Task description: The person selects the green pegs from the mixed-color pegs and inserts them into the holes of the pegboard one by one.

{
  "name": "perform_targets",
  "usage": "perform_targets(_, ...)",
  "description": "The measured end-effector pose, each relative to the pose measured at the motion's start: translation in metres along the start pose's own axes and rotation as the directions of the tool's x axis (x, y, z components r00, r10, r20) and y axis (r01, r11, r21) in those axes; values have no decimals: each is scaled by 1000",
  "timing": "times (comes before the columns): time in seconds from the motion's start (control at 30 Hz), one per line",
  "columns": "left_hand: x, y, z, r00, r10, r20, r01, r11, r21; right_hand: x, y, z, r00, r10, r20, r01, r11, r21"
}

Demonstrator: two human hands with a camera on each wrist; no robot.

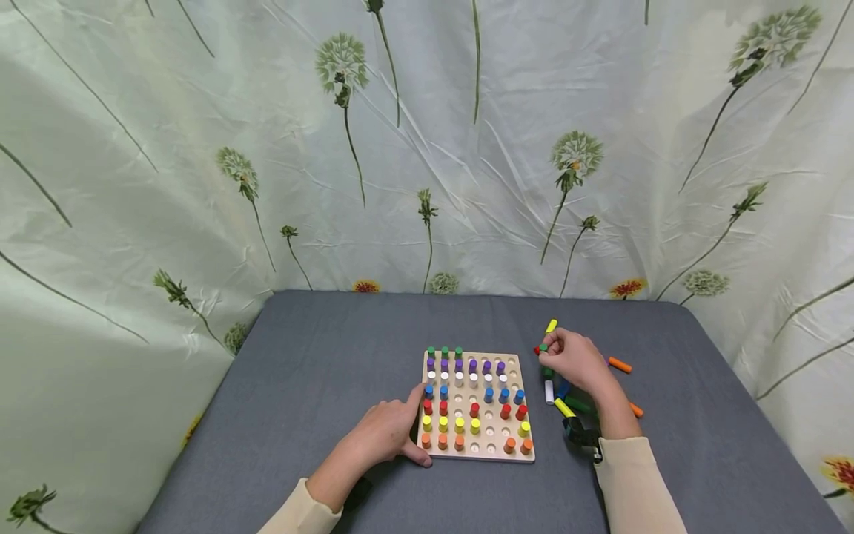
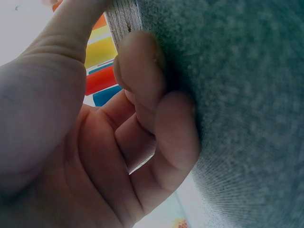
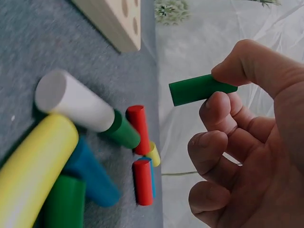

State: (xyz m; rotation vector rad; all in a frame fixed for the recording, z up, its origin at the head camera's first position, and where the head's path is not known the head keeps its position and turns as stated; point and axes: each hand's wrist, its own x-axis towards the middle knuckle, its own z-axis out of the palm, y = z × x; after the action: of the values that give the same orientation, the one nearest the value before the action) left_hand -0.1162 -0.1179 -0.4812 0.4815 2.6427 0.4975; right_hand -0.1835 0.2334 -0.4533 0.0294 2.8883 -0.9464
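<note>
A wooden pegboard (image 1: 491,455) bears rows of pegs in green, purple, white, blue, red, yellow and orange, with some holes bare. My left hand (image 1: 387,429) grips its left side, thumb at the near left corner. In the left wrist view the fingers (image 2: 178,128) curl against the board's edge (image 2: 124,21). To the right of the board, my right hand (image 1: 575,360) pinches a green peg (image 3: 192,91) between thumb and fingertips, raised above the table. The other fingers of that hand are bent and hold nothing.
Loose pegs lie right of the board, partly under the right hand: a white peg (image 3: 78,99), a yellow peg (image 3: 35,175), a blue peg (image 3: 92,173), red ones and greens. Two orange pegs lie farther right, one an orange peg (image 1: 620,365). A flowered curtain (image 1: 467,185) surrounds the grey table (image 1: 320,356).
</note>
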Motion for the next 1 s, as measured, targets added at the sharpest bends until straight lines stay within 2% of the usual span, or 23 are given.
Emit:
perform_targets(0.27,-1,-1,1,1000,-10,6,10,1000,-2,1,-12,0,998,-59,-20,60,997,54)
perform_targets(0.43,0,-2,1,1000,6,2,-6,1000,-2,2,-19,3,994,-108,-28,110,990,94)
perform_targets(0.67,0,-3,0,1000,15,0,-15,1000,12,5,-33,10,987,-158,-8,157,975,155)
perform_targets(1.0,-1,0,-1,1000,-25,19,25,1000,-13,12,-55,21,973,-229,31,217,953,209)
